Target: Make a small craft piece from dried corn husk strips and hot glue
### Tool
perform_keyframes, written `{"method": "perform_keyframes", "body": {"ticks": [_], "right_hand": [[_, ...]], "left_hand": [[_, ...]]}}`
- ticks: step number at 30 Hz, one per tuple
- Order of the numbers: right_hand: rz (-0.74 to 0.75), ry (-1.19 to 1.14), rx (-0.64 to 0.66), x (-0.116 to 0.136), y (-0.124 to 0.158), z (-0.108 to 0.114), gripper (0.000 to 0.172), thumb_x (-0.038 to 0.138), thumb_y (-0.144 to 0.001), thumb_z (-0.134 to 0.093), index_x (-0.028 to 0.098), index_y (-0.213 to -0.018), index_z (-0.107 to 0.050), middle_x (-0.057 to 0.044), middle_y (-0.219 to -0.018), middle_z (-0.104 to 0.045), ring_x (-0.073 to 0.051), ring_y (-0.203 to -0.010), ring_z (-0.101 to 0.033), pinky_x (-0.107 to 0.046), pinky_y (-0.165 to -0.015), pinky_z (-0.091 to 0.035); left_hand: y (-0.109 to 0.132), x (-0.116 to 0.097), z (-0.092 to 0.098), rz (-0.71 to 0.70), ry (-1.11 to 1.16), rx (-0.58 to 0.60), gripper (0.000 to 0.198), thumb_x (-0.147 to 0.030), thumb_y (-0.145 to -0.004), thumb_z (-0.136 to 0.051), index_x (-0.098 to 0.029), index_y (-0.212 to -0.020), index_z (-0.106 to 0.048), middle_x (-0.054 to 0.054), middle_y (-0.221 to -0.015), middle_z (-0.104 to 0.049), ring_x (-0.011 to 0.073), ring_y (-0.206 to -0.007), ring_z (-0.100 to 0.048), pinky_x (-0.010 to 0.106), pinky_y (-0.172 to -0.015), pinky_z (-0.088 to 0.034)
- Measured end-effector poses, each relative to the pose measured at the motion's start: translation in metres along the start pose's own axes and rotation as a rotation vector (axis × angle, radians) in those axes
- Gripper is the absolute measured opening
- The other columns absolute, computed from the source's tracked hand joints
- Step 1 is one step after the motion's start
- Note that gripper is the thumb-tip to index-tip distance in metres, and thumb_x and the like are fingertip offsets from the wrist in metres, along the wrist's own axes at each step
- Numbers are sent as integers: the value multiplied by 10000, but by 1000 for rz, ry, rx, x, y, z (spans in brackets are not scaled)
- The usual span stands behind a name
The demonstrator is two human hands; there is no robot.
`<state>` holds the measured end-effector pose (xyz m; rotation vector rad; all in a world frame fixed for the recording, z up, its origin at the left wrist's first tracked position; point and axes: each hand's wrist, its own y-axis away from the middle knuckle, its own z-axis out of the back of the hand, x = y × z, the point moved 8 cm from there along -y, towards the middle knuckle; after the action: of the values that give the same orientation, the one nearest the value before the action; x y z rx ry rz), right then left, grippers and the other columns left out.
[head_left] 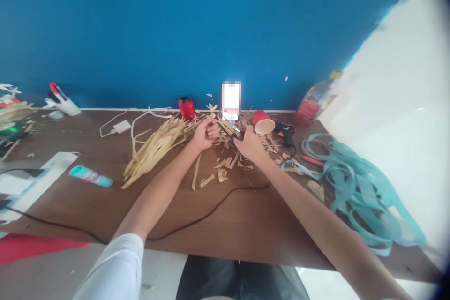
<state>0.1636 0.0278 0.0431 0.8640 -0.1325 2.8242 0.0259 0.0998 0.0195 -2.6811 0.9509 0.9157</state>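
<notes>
"What's the wider scene?"

"A wooden counter [197, 225] runs along a blue wall [140, 33]. A long bundle of dried leaf strips [154, 152] lies on it, with loose scraps [220, 171] scattered to its right."

"Where are the hands?"

"Close together over those scraps, just right of the bundle. The left hand [206, 134] is curled into a fist, its fingers [213, 127] pressed together around a narrow dried strip [225, 124]."

"And the right?"

"The right hand [250, 144] grips black-handled scissors [233, 138], with its fingers [242, 134] closed around the handles. The blades are too small to make out clearly."

"Which way does the strip lie?"

"Its long axis runs rightward from the left fist toward the scissors, so its free end is nearer the right hand. Exactly where it ends is hard to tell against the scraps."
</notes>
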Motion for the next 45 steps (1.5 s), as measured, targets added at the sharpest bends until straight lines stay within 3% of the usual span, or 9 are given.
{"method": "perform_keyframes", "body": {"ticks": [7, 15, 20, 23, 27, 31, 36, 42, 45], "right_hand": [[111, 400, -47, 13, 9, 13, 245, 291, -895, -469, 147, -1075, -550, -168, -948, -655, -304, -906, -644, -359, -760, -459], [87, 493, -28, 10, 10, 5, 236, 270, -887, -488, 123, -1054, -568, -193, -968, -643, -304, -938, -638, -345, -739, -469], [124, 476, -35, 14, 13, 4, 480, 325, -838, -554, 85, -1237, -435, -199, -962, -649, -327, -941, -633, -384, -768, -465], [140, 477, -36, 16, 14, 4, 524, 339, -825, -562, 89, -1259, -407, -190, -946, -657, -329, -919, -639, -389, -761, -467], [130, 500, -55, 17, 15, 4, 465, 316, -851, -538, 70, -1235, -446, -200, -950, -659, -308, -889, -649, -373, -754, -472], [145, 544, -33, 20, 18, 0, 232, 192, -888, -468, 87, -1045, -602, -206, -956, -663, -273, -888, -654, -342, -754, -472], [180, 572, 31, 24, 23, -7, 301, 36, -862, -412, 142, -949, -680, -168, -930, -674, -247, -880, -651, -327, -736, -465], [212, 549, -114, 27, 26, -1, 276, 193, -896, -423, 130, -1034, -653, -204, -1115, -604, -278, -1005, -585, -322, -726, -452], [259, 487, -134, 30, 28, -6, 307, 250, -928, -369, 162, -1110, -599, -173, -1148, -601, -243, -945, -605, -301, -706, -441]], "left_hand": [[0, 3, -3, 5, -33, 2, 263, -261, -899, -494, -172, -675, -387, -82, -472, -236, 48, -355, -284, 171, -361, -180], [-4, 14, -3, -1, -171, -20, 357, -381, -863, -570, -183, -663, -351, -96, -456, -229, 45, -336, -270, 178, -352, -151], [-4, 16, -4, -56, -326, 5, 444, -431, -838, -602, -183, -624, -303, -92, -455, -262, 37, -353, -292, 170, -365, -186], [-4, 17, -3, -39, -330, 28, 443, -450, -839, -593, -186, -629, -306, -98, -445, -238, 38, -333, -257, 176, -354, -157], [-4, 18, -1, 14, -266, 49, 482, -559, -849, -511, -192, -620, -298, -100, -430, -194, 43, -305, -193, 184, -341, -103], [-4, 16, 1, 23, -229, 40, 481, -572, -867, -451, -191, -612, -303, -91, -430, -198, 49, -304, -208, 187, -344, -106], [-4, 16, 0, 2, -225, 24, 440, -508, -864, -511, -190, -630, -318, -93, -443, -216, 49, -317, -236, 184, -348, -144], [-4, 18, -3, -13, -310, 0, 428, -498, -842, -558, -190, -654, -329, -103, -449, -213, 43, -325, -219, 172, -349, -137], [-4, 19, -4, -22, -379, 19, 414, -482, -837, -563, -189, -654, -336, -104, -451, -221, 42, -331, -220, 170, -351, -137]]}}
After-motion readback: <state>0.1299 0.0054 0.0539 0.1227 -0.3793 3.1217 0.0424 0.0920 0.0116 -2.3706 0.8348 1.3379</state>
